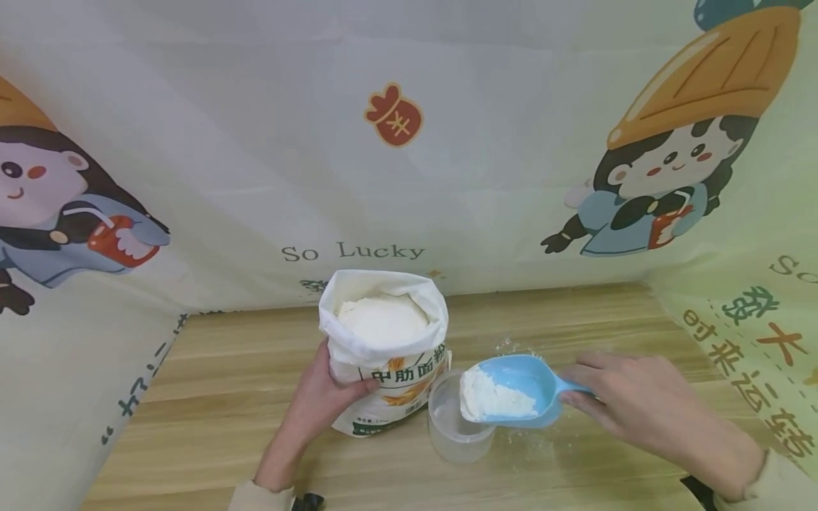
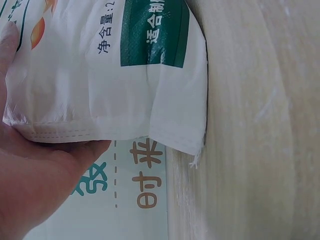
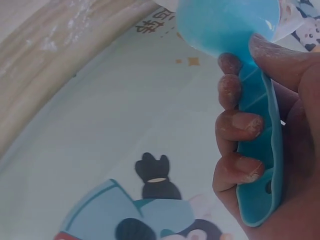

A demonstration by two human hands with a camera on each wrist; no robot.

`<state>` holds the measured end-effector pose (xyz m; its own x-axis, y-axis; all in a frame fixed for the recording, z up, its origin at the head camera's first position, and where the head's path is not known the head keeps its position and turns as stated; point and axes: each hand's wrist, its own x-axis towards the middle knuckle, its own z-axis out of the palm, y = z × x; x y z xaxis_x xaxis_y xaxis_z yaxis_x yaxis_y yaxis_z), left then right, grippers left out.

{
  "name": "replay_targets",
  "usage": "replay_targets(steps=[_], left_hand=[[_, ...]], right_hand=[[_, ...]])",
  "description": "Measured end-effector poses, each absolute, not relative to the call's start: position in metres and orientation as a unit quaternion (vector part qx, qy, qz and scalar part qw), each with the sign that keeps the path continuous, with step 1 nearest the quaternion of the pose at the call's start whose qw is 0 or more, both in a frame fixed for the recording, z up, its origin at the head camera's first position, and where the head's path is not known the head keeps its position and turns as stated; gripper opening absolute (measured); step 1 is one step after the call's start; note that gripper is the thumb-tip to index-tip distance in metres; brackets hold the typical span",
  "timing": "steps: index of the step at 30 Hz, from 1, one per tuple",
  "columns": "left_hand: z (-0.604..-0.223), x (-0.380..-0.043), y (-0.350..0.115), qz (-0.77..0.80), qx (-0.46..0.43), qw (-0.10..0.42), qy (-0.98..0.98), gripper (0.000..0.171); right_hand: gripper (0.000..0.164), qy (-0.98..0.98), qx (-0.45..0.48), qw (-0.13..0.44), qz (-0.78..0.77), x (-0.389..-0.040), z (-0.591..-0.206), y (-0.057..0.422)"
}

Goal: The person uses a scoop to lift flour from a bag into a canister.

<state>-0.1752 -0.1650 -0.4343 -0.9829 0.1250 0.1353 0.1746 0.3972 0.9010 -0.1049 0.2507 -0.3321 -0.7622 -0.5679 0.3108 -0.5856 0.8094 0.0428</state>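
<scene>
Cartoon-printed sheeting [image 1: 511, 191] backs a wood-grain table [image 1: 217, 411]. Fingers of the right hand [image 1: 645, 401] wrap the handle of a blue scoop [image 1: 527, 380], flour [image 1: 488, 397] heaped at its lip over the clear cup [image 1: 456, 443]. The left hand [image 1: 322, 397] grips the standing flour bag [image 1: 390, 394], just beside the cup, between thumb and fingers.

In the head view, a pale printed cloth [image 1: 511, 177] lines the back and sides of a wooden table [image 1: 211, 411], which spreads at 6 o'clock. Of 2 cartoon figures in blue, the first [image 1: 102, 199] is at 9 o'clock, the second [image 1: 677, 177], orange-hatted, at 2. A red pouch print [image 1: 396, 117] is at 12, brown lettering [image 1: 744, 383] at 4, dark lettering [image 1: 137, 387] at 8.
</scene>
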Motion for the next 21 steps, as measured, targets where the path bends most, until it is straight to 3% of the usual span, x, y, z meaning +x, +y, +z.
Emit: replay_targets(steps=[8,21], left_hand=[[-0.434,-0.173,-0.166,-0.545,-0.090,0.021,-0.833,0.097],[-0.434,-0.174,-0.166,-0.540,-0.096,0.026,-0.836,0.097]], right_hand=[[0.024,-0.938,0.321,0.129,-0.013,-0.112,-0.313,0.236],[0.020,-0.934,0.340,0.090,-0.064,-0.122,-0.288,0.209]])
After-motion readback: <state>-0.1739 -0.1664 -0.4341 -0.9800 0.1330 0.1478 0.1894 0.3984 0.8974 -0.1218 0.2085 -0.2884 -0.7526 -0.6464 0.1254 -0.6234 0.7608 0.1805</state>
